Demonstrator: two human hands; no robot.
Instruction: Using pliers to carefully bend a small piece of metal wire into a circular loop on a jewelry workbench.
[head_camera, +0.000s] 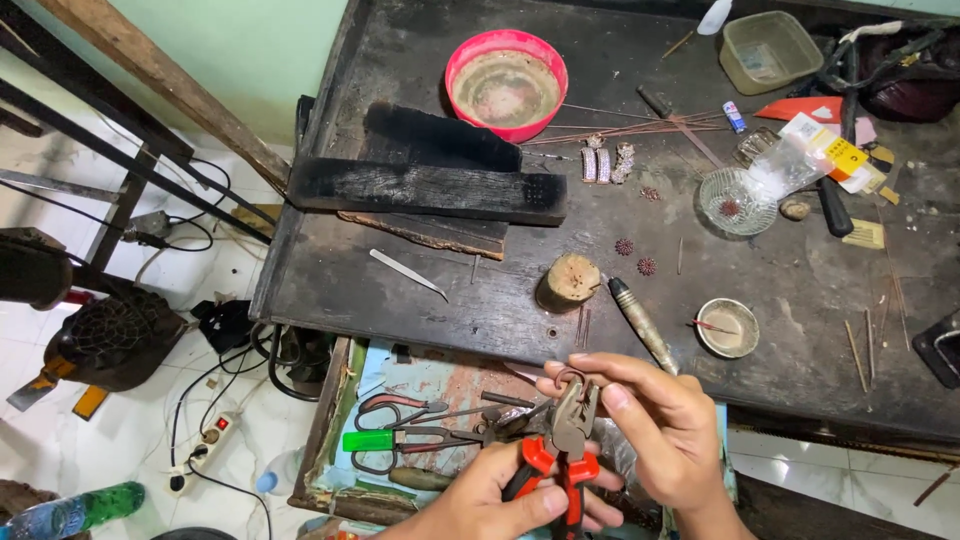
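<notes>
Left hand: fingers wrapped tight around the red-and-black handles of the pliers, low in the view, squeezing them together.
Pliers: upright, grey jaws pointing up and closed on a small loop of dark wire.
Right hand: thumb and fingertips pinched together on the wire loop at the plier tips, palm turned toward the left hand; the 2 hands nearly touch.
Wire loop: held in the air above the open drawer, in front of the workbench edge; its exact shape is too small to tell.
Drawer: just left of the hands, holding a green-handled tool, scissors-like tools and other small tools lying flat.
Bench, near: a short wooden stump upright, a slim cylindrical tool lying beside it, a small round dish to the right, metal tweezers to the left.
Bench, far: 2 charred black blocks stacked across each other, a pink bowl behind them, a clear glass dish and a plastic tub well apart to the right.
</notes>
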